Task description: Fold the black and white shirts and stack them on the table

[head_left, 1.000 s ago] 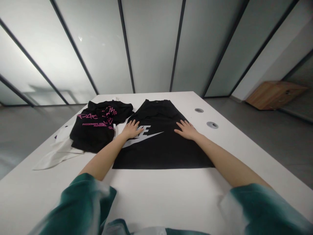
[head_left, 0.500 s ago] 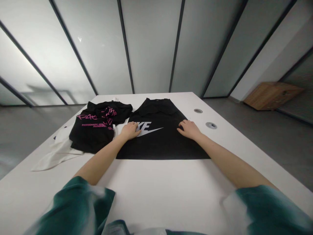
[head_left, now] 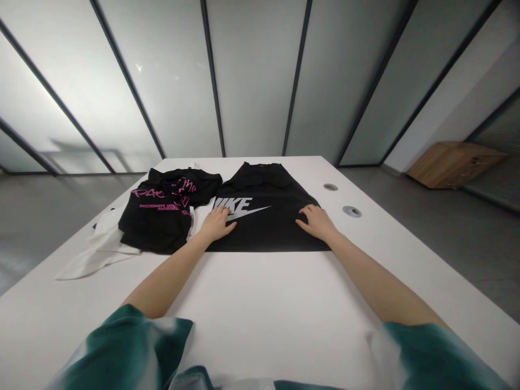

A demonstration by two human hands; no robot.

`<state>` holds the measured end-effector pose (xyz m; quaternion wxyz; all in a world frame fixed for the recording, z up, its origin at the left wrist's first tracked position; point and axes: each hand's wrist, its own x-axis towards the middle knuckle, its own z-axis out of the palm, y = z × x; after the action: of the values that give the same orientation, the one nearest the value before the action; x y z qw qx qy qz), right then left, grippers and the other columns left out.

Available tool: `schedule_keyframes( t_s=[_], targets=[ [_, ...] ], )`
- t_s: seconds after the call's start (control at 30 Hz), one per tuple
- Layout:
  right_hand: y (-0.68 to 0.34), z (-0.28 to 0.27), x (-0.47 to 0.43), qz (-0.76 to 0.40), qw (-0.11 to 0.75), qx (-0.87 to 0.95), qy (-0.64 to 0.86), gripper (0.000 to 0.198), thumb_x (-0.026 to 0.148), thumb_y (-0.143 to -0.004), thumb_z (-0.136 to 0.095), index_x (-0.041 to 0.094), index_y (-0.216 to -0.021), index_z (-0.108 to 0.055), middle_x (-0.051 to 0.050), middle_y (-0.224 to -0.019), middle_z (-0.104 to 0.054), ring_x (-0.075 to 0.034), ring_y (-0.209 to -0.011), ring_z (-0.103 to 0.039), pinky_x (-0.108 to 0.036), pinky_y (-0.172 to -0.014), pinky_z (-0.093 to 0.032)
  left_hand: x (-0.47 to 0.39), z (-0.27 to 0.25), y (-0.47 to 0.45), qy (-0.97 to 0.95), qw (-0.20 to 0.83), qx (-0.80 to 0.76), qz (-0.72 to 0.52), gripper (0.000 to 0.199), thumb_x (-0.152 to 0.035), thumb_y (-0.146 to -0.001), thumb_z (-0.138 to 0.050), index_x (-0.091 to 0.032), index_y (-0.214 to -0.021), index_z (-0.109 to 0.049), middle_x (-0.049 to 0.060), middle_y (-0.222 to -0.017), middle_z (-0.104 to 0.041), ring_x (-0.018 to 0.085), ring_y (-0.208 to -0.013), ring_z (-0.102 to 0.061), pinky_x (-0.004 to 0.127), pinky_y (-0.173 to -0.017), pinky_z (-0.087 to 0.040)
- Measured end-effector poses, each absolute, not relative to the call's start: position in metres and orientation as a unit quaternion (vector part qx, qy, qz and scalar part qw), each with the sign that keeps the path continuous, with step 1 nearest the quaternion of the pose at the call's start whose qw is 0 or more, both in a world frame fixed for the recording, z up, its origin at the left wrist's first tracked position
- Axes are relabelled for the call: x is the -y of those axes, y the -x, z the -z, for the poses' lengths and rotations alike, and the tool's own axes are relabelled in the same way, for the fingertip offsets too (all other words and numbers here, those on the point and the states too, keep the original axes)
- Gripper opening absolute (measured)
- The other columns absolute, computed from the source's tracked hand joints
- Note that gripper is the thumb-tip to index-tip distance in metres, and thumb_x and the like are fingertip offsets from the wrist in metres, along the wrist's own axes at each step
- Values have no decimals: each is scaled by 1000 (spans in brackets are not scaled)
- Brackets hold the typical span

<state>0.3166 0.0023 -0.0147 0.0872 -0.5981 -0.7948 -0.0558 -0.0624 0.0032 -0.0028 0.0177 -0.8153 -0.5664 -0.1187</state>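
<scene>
A black T-shirt point(head_left: 264, 230) with a large white Nike print point(head_left: 244, 208) lies flat on the white table, its neckline at the far end. My left hand point(head_left: 217, 223) rests on the shirt's left side, fingers stretched out with the thumb apart, covering part of the print's left end. On the right side of the same shirt lies my right hand point(head_left: 317, 221), its fingers slightly bent and spread. Nothing is gripped visibly in either hand. The cloth right under my palms is hidden.
To the left, a black garment with pink lettering point(head_left: 158, 227) lies over white cloth point(head_left: 97, 246). Two round grommets point(head_left: 351, 212) sit in the white table point(head_left: 260, 303) at right. Beyond are frosted glass panels point(head_left: 254, 81) and a wooden cabinet point(head_left: 450, 165).
The Nike shirt's near hem has shifted away from me, leaving more table in front of it. Both hands remain on the shirt's sides, and the view has tilted slightly.
</scene>
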Motion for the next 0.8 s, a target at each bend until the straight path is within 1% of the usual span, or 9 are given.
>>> schedule_keyframes(
  t_s=[0.1,0.17,0.23,0.33,0.4,0.5,0.63,0.7,0.8],
  targets=[
    [-313,7,6,50,87,808,580,37,48,-95,-48,18,-104,-69,-14,-110,-67,-29,-101,-63,-41,-91,-48,3,-4,59,813,23,571,110,26,-39,-90,-58,-16,-100,-66,15,-108,-67,31,-107,-63,41,-96,-46],
    [-311,6,8,38,82,813,575,39,50,-96,-48,19,-103,-70,-14,-109,-67,-29,-99,-64,-41,-89,-49,4,-6,56,812,24,575,96,27,-41,-92,-55,-17,-92,-68,14,-101,-68,31,-100,-65,41,-92,-46],
    [-310,9,8,30,85,812,577,43,51,-97,-46,18,-110,-69,-15,-118,-67,-29,-106,-63,-41,-94,-48,5,-7,54,811,26,577,91,36,-47,-94,-50,-16,-93,-69,15,-103,-69,31,-102,-65,43,-92,-46],
    [-312,16,5,28,91,805,586,51,52,-98,-44,16,-128,-64,-16,-139,-59,-32,-127,-55,-45,-105,-42,5,-4,54,810,17,578,99,47,-53,-96,-46,-14,-110,-68,16,-118,-68,34,-114,-62,46,-100,-42],
    [-314,19,4,34,101,805,583,54,53,-97,-47,16,-134,-60,-16,-145,-54,-34,-135,-48,-48,-109,-39,6,-1,55,813,8,573,106,53,-56,-94,-48,-14,-122,-64,17,-131,-63,35,-124,-56,49,-107,-38],
    [-315,16,5,35,135,826,546,47,50,-94,-52,17,-125,-65,-16,-136,-60,-33,-126,-55,-47,-106,-42,6,2,57,826,5,552,115,60,-60,-88,-55,-14,-127,-61,18,-140,-57,37,-129,-52,50,-109,-37],
    [-311,7,10,0,140,857,496,35,49,-94,-54,20,-101,-71,-13,-109,-68,-28,-102,-64,-43,-93,-49,8,0,58,864,-17,484,138,56,-61,-82,-63,-17,-116,-65,14,-121,-63,32,-113,-60,45,-101,-45],
    [-308,6,12,-15,127,862,491,39,55,-89,-60,20,-103,-71,-13,-110,-67,-29,-103,-63,-43,-93,-49,9,-2,57,880,-30,457,130,55,-61,-80,-66,-18,-114,-66,13,-118,-63,32,-111,-61,44,-100,-47],
    [-305,8,13,-22,112,859,500,58,63,-81,-67,19,-119,-69,-15,-126,-63,-33,-116,-59,-46,-100,-47,9,-2,55,884,-34,452,114,53,-59,-82,-65,-17,-115,-67,14,-121,-64,31,-114,-61,44,-102,-47]
  ],
)
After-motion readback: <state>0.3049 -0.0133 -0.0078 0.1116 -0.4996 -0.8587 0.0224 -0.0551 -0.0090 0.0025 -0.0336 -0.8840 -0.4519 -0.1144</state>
